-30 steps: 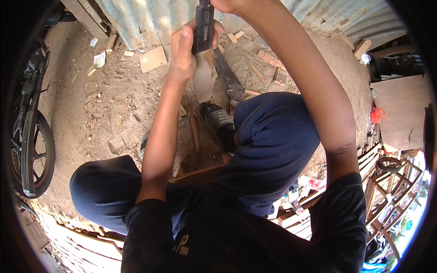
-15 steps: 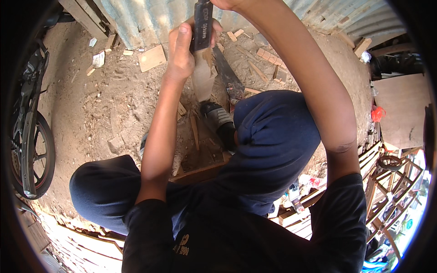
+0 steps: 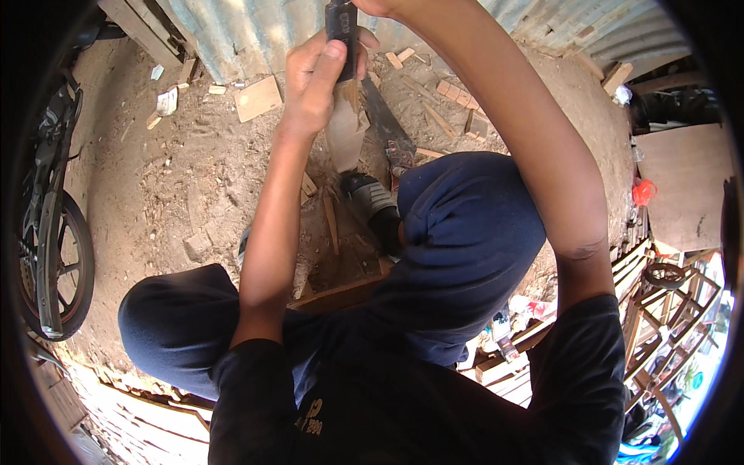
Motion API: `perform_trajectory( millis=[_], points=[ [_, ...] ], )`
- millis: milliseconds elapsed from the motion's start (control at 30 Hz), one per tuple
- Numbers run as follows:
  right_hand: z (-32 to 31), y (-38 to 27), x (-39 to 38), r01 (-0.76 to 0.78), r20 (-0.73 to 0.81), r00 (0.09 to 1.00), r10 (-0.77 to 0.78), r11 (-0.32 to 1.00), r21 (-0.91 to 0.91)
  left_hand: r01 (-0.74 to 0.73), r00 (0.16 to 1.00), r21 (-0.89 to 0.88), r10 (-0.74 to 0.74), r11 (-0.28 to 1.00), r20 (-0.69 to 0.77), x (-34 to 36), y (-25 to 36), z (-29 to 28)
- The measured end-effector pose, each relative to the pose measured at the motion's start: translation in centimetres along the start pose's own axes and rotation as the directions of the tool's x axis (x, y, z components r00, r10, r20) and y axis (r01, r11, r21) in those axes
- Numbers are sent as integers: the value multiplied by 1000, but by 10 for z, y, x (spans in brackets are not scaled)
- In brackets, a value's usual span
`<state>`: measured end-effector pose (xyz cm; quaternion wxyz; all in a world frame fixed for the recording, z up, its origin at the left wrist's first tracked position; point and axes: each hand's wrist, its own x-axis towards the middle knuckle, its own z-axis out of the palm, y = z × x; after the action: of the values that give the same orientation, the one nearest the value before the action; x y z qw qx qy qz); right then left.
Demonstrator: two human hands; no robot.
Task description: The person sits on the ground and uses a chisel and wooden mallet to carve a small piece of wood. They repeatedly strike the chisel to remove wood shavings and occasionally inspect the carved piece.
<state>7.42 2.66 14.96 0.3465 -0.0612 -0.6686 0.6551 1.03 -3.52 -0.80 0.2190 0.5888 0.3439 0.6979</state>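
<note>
Near the top of the head view, a long black bar-like piece [image 3: 342,25] with pale lettering stands upright in my left hand [image 3: 314,89]. The thumb lies across its front and fingertips show past its far side. What kind of thing it is, I cannot tell. My right hand [image 3: 377,6] is at the upper edge beside the bar's top end, its fingers out of the picture. Below the bar is a flat greyish-brown piece [image 3: 345,139] with a ragged edge, reaching down toward my sandalled foot [image 3: 364,194]. A dark, flat, tapering strip [image 3: 384,116] lies just right of it.
Wood offcuts [image 3: 457,94] and a square board [image 3: 258,99] lie on the dirt ground before a corrugated metal wall [image 3: 256,35]. A motorcycle [image 3: 54,225] stands at the left. Wooden frames [image 3: 674,310] and a red plastic bag [image 3: 642,192] are at the right.
The black bar has shifted slightly up and leans a little differently. My left thumb now lies across its front and covers part of the lettering. My right arm has barely moved.
</note>
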Motion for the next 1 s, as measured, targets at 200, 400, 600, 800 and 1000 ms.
perform_trajectory(
  millis=[200,400,600,800,1000],
  points=[
    [4,-1,-2,-25,-32,999,26,999,26,76,996,175,-82,982,22,-1,4,-3],
    [-3,4,4,-40,-54,998,41,999,26,3,997,57,1,998,-74,-2,-3,1],
    [-8,4,5,-15,27,1000,15,1000,18,29,999,132,-32,991,24,-6,-5,-2],
    [-4,-70,-34,-225,-255,955,154,934,-277,-26,995,227,3,973,104,-1,-11,-10],
    [-135,-2,-175,-293,-523,852,20,846,-446,-71,997,122,68,990,28,3,-19,-15]
  ],
)
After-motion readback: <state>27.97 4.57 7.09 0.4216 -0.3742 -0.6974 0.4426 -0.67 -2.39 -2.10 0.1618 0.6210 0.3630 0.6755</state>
